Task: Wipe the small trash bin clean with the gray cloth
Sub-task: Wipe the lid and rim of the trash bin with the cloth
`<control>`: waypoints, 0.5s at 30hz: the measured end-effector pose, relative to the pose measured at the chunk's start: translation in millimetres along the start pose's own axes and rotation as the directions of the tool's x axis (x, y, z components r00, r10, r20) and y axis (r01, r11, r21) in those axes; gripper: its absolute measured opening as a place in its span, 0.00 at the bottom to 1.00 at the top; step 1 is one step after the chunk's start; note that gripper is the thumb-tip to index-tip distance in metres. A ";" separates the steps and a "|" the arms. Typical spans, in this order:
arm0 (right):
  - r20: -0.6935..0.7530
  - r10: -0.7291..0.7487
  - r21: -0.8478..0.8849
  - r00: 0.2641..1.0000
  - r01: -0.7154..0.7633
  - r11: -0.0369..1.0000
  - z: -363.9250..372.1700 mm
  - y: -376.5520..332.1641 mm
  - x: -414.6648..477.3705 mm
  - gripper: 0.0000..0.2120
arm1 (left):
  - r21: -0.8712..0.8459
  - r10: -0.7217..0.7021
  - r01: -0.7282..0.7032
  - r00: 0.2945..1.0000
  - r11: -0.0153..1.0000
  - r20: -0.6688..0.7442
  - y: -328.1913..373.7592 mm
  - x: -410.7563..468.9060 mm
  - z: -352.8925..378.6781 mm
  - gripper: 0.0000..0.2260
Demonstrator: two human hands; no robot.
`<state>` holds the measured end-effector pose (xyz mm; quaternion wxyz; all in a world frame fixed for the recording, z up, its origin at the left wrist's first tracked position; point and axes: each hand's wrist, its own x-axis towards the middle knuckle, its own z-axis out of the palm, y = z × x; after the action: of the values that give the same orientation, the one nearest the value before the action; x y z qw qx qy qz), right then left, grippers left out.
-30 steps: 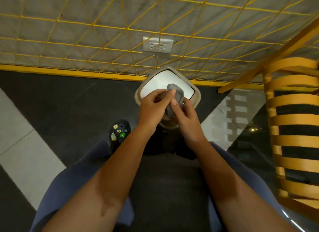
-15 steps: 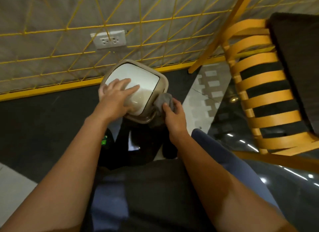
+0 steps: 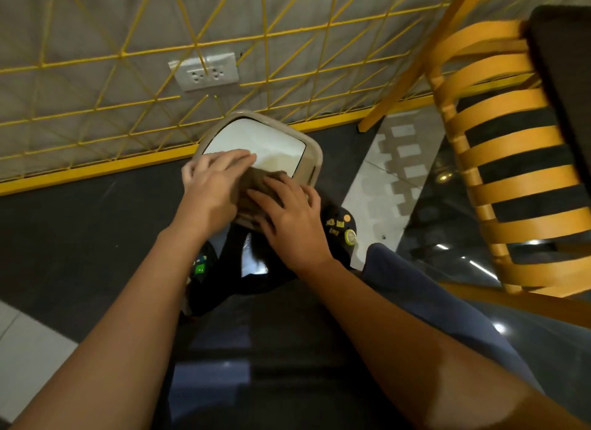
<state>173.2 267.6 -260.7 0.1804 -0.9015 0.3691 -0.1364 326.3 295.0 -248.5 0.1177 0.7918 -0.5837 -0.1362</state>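
Note:
The small trash bin (image 3: 275,141) stands on the dark floor by the wall, beige with a white lid seen from above. My left hand (image 3: 214,186) lies flat on the near left part of the lid, fingers spread. My right hand (image 3: 287,215) presses the gray cloth (image 3: 259,180) onto the lid's near edge, fingers spread over it. The cloth is bunched between both hands and mostly hidden under the right one. The bin's front side is hidden behind my hands.
A yellow wire grid and a wall socket (image 3: 206,73) are behind the bin. A yellow slatted chair (image 3: 511,161) stands close on the right. My dark shoes (image 3: 340,231) and knees are just below the bin.
My right hand has brought the cloth from the bin's right side up onto the near edge of the lid. My left hand stays on the lid. The camera has shifted slightly.

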 end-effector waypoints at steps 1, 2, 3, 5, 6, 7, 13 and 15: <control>-0.011 0.003 -0.015 1.000 -0.003 1.000 0.6 3.4 1.8 0.17 | -0.014 0.003 -0.002 1.000 1.000 0.011 -0.4 0.1 0.4 0.31; -0.026 0.024 -0.006 0.999 -0.024 1.000 0.1 7.6 4.7 0.17 | -0.039 0.002 0.000 1.000 0.999 0.031 -0.7 0.4 0.5 0.31; -0.031 0.074 0.031 0.997 -0.073 0.997 -1.3 11.7 9.5 0.18 | -0.065 0.001 0.002 0.999 0.998 0.053 -1.0 0.6 0.4 0.32; -0.007 0.231 0.147 0.973 -0.228 0.963 -5.9 18.6 24.8 0.18 | -0.090 0.011 -0.004 0.998 0.996 0.069 -1.6 0.4 0.1 0.33; 0.017 0.305 0.211 0.952 -0.302 0.930 -7.7 21.6 34.2 0.19 | -0.093 0.019 -0.014 0.998 0.996 0.061 -1.9 0.1 -0.3 0.34; 0.029 0.349 0.256 0.937 -0.345 0.903 -9.6 22.8 42.3 0.19 | -0.106 0.022 -0.017 0.999 0.994 0.048 -2.2 0.1 -1.0 0.34; 0.051 -0.070 0.196 0.996 0.059 0.979 -1.9 13.0 21.8 0.19 | -0.233 0.078 -0.071 0.997 0.970 0.023 -10.4 0.8 5.3 0.45; 0.059 -0.131 0.173 0.990 0.119 0.978 0.3 14.0 19.0 0.19 | -0.227 0.090 -0.083 0.996 0.970 0.018 -14.2 -0.5 9.1 0.45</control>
<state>177.8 244.8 -264.7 0.2601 -0.9086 0.2921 -0.1464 335.5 299.3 -261.9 0.2044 0.7451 -0.6000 -0.2075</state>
